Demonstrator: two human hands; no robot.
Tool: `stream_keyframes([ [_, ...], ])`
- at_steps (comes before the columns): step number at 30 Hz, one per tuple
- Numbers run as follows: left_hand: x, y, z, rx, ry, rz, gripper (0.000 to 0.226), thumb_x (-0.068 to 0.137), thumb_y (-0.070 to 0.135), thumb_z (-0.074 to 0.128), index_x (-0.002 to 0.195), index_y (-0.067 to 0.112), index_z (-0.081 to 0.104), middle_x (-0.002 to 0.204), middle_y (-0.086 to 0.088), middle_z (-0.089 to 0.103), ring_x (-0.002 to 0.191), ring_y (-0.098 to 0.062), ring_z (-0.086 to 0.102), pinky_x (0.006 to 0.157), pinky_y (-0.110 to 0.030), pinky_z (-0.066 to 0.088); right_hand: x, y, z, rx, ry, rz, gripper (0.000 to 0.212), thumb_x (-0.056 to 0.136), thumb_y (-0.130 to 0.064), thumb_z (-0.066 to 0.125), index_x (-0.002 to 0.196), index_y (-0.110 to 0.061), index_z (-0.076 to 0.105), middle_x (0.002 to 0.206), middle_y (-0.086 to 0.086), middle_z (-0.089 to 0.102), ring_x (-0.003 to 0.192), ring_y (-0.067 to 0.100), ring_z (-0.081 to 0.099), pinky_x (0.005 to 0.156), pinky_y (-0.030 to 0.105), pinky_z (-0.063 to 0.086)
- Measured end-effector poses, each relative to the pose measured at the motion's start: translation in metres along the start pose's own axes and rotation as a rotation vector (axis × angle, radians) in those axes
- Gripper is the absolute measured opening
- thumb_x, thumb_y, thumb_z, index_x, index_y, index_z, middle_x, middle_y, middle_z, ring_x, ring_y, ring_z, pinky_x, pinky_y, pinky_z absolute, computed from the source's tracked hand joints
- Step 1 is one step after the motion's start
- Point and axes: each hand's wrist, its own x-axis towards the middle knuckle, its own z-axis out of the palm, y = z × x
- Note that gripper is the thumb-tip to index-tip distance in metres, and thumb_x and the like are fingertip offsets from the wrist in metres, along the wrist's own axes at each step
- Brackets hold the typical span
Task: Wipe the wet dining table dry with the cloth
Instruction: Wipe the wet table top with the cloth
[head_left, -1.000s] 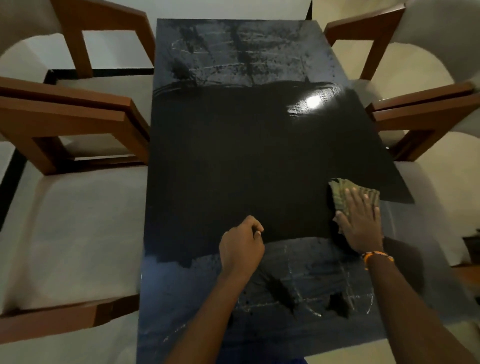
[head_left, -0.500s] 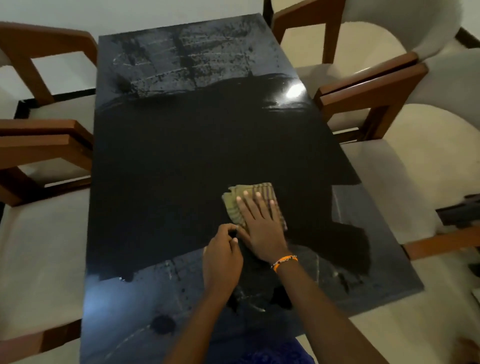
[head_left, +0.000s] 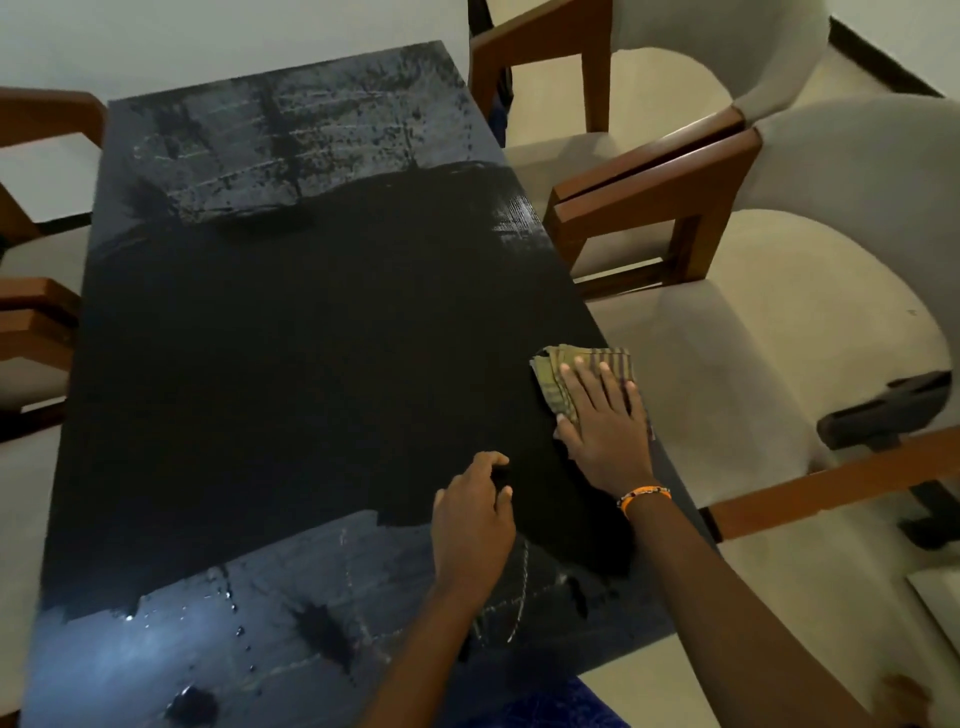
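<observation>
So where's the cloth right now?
In the head view, the cloth lies at the table's right edge, flat under the right hand, beside the chair.

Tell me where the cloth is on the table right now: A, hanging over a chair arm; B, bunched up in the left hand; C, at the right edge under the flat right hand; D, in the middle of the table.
C: the cloth lies at the right edge of the table, pressed down by the flat right hand, while the left hand rests nearby with curled fingers and holds nothing.
</observation>
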Motion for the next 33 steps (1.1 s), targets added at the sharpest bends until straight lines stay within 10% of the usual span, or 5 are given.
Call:
stream_keyframes([
  [5,0.008,0.003,0.012,0.109,-0.061,0.015,0.031,0.083,0.034,0.063,0.112,0.033,0.053,0.076,0.015,0.049,0.074,-0.002,0.043,0.076,-0.022,0.032,0.039,0.002,-0.002,-0.031,0.017,-0.012,0.064,0.092,-0.042,0.039,0.148,-0.025,0.015,0.158,0.002,0.017,0.146,0.025,0.011,0.117,0.049,0.009],
  [14,0.007,0.003,0.018,0.318,-0.247,-0.074,0.08,0.081,0.043,0.063,0.146,0.026,0.019,0.097,0.004,0.066,0.098,-0.013,0.056,0.097,-0.03,0.036,0.115,0.002,-0.01,0.051,-0.034,0.006,0.063,0.093,-0.041,0.039,0.149,-0.024,0.015,0.159,0.003,0.013,0.146,0.028,0.007,0.117,0.051,0.008],
  [33,-0.004,-0.014,0.019,0.173,-0.192,-0.017,0.071,0.088,0.027,0.057,0.146,0.02,0.016,0.113,-0.005,0.065,0.108,-0.02,0.058,0.1,-0.04,0.038,-0.07,-0.022,0.001,-0.056,-0.051,0.042,0.066,0.09,-0.045,0.031,0.15,-0.023,0.012,0.16,0.003,0.009,0.148,0.025,0.001,0.117,0.051,0.0],
])
